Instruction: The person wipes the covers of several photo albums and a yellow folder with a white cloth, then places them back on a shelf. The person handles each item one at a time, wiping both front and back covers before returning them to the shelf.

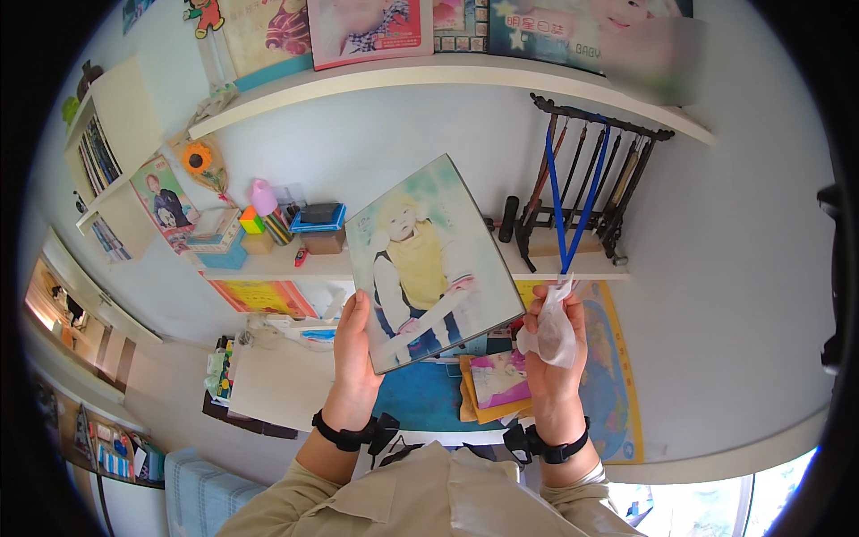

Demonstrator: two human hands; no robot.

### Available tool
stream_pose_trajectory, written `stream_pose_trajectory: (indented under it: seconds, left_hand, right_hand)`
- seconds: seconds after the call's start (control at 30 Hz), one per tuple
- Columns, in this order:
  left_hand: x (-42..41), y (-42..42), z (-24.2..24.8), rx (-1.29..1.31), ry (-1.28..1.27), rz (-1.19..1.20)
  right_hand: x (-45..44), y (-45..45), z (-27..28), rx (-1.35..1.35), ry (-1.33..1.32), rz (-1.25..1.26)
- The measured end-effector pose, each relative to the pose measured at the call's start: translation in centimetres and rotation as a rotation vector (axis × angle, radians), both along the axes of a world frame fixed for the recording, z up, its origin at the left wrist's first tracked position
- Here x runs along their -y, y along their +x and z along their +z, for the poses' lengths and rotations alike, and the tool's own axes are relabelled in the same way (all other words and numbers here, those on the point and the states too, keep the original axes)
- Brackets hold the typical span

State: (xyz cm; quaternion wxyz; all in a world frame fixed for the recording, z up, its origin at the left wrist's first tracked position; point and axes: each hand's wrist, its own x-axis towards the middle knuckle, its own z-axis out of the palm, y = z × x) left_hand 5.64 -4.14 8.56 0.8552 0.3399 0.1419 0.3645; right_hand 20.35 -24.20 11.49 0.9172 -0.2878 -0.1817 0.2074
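My left hand (354, 346) grips the lower left edge of a photo panel (433, 262), thumb on its front. The panel is tilted and shows a child in a yellow top. Beside its lower right corner, my right hand (553, 356) holds a crumpled white tissue or wipe (557, 329), palm up with fingers curled. A blue lanyard (558, 201) hangs from the dark brush rack (530, 231) down behind the right hand's fingertips. Both wrists wear black bands.
A wall shelf (429, 72) with framed pictures runs above. The lower shelf (429, 268) bears boxes, a pencil holder (276, 227) and the rack. Below lie a blue desk mat (429, 396), envelopes and papers (496, 382). A map (607, 376) is at the right, a sunflower bouquet (201, 161) at the left.
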Motion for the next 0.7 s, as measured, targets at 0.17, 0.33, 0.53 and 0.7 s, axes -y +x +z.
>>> stream_pose_trajectory:
  seconds: [0.17, 0.33, 0.53, 0.7]
  left_hand:
    - [-0.1, 0.0, -0.5, -0.013, -0.008, -0.084]
    - [0.4, 0.1, -1.5, -0.036, -0.140, -0.237]
    - [0.4, 0.0, -1.5, -0.147, 0.056, -0.173]
    - [0.3, 0.0, -1.3, -0.234, 0.236, 0.005]
  right_hand:
    - [-0.7, -0.6, 1.4, 0.239, -0.003, -0.236]
    - [-0.6, -1.5, 1.9, 0.884, -0.351, -0.235]
    - [1.0, -2.7, 2.1, 1.129, -0.450, -0.152]
    - [2.2, -3.6, 1.6, 0.838, -0.637, 0.018]
